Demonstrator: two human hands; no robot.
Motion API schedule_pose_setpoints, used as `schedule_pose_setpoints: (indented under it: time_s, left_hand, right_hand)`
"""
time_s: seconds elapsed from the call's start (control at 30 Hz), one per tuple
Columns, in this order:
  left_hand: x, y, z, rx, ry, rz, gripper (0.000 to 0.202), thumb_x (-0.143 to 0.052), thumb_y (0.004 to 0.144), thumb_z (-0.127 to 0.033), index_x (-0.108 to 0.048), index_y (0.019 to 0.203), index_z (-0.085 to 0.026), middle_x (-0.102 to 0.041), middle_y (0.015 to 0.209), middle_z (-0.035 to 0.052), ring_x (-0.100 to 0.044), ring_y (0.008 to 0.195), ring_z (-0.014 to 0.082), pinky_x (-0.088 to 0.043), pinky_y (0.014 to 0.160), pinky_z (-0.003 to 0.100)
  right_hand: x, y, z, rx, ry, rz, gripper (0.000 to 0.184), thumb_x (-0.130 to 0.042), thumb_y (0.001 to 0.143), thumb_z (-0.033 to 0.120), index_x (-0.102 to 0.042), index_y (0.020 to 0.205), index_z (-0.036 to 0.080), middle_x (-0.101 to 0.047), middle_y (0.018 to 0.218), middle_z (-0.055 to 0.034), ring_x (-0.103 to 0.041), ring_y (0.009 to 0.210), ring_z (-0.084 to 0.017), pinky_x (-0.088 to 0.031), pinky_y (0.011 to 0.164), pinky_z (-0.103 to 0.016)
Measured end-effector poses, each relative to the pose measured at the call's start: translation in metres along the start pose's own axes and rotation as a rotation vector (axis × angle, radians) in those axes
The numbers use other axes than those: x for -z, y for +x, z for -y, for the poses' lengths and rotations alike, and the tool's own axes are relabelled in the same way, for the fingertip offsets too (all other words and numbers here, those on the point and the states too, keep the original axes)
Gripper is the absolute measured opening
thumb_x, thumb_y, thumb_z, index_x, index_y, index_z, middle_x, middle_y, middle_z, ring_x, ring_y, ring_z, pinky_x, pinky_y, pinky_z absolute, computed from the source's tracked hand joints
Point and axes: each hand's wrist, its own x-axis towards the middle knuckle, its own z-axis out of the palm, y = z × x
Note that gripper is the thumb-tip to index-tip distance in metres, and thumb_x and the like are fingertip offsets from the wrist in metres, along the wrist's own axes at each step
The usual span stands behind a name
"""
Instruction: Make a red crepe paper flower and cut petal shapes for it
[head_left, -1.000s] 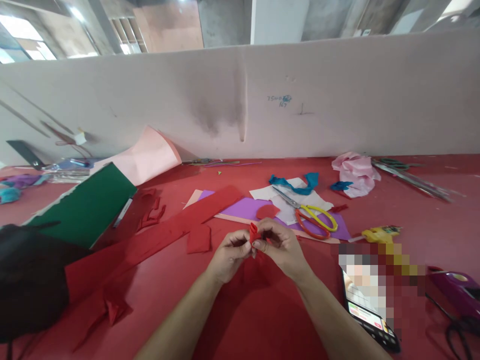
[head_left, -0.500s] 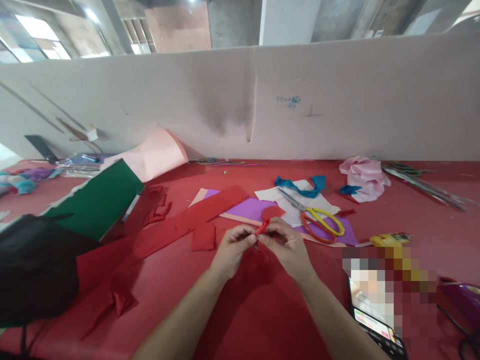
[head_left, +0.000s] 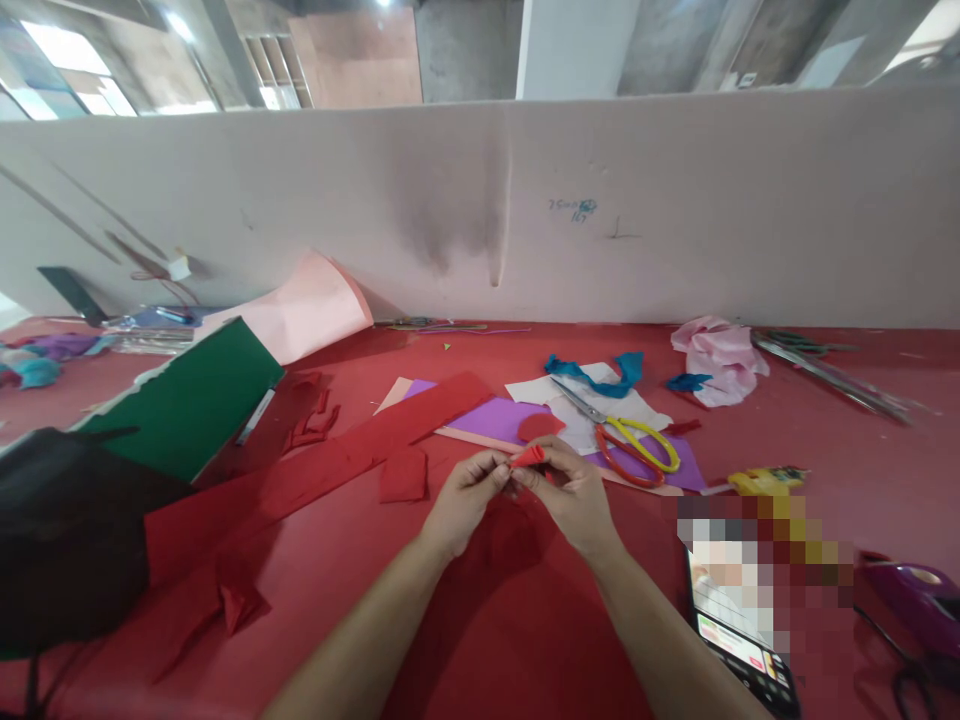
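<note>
Between my fingertips is a small rolled piece of red paper [head_left: 528, 457], its wider end pointing up and right. My left hand [head_left: 466, 498] pinches its lower left end. From the other side my right hand [head_left: 574, 495] closes on it with thumb and fingers. Just beyond my hands lie a red paper piece with a rounded edge [head_left: 538, 427] and scissors [head_left: 630, 440] with one yellow and one red handle, resting on white paper [head_left: 641, 405] and purple sheets [head_left: 487, 418]. A folded red square [head_left: 403, 475] lies left of my left hand.
A long red paper strip [head_left: 300, 478] crosses the left side, near a green board [head_left: 187, 400] and a black bag [head_left: 67, 540]. To the right are a phone [head_left: 739, 640], a yellow glue gun [head_left: 769, 481] and a purple tool [head_left: 911, 590]. A pale partition [head_left: 300, 200] stands behind.
The rolled red piece has turned in my fingers, from steeply upright to lying more sideways, with its flared end now showing. Both hands keep their pinch; the view has shifted slightly.
</note>
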Motion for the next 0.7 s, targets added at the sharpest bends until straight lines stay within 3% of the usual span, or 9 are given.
schedule_pose_setpoints:
  time_s: [0.17, 0.5, 0.7]
  left_hand:
    - [0.0004, 0.0002, -0.0013, -0.04, 0.013, -0.07, 0.02, -0.075, 0.074, -0.036, -0.071, 0.081, -0.017, -0.068, 0.082, 0.0032, -0.058, 0.08, 0.0154, -0.044, 0.082, 0.029]
    - [-0.001, 0.001, 0.0021, -0.071, 0.115, -0.049, 0.018, -0.07, 0.079, -0.035, -0.072, 0.083, -0.018, -0.071, 0.086, 0.0049, -0.061, 0.086, 0.0188, -0.044, 0.086, 0.031]
    - [0.0008, 0.0013, 0.002, -0.054, 0.089, -0.037, 0.022, -0.072, 0.077, -0.038, -0.074, 0.085, -0.017, -0.073, 0.086, 0.0052, -0.062, 0.086, 0.0185, -0.045, 0.086, 0.03]
  right_hand:
    - [0.0009, 0.0014, 0.001, 0.052, -0.049, -0.029, 0.005, -0.075, 0.077, 0.025, -0.07, 0.074, 0.024, -0.06, 0.076, -0.0016, -0.056, 0.072, -0.017, -0.044, 0.065, -0.03]
    - [-0.003, 0.001, 0.0027, 0.074, -0.074, -0.028, 0.004, -0.076, 0.076, 0.024, -0.073, 0.078, 0.025, -0.062, 0.076, -0.001, -0.055, 0.066, -0.014, -0.046, 0.061, -0.027]
    - [0.0001, 0.0042, -0.0046, 0.052, -0.062, -0.033, 0.009, -0.078, 0.072, 0.028, -0.072, 0.07, 0.023, -0.06, 0.073, -0.0003, -0.053, 0.063, -0.012, -0.043, 0.056, -0.025]
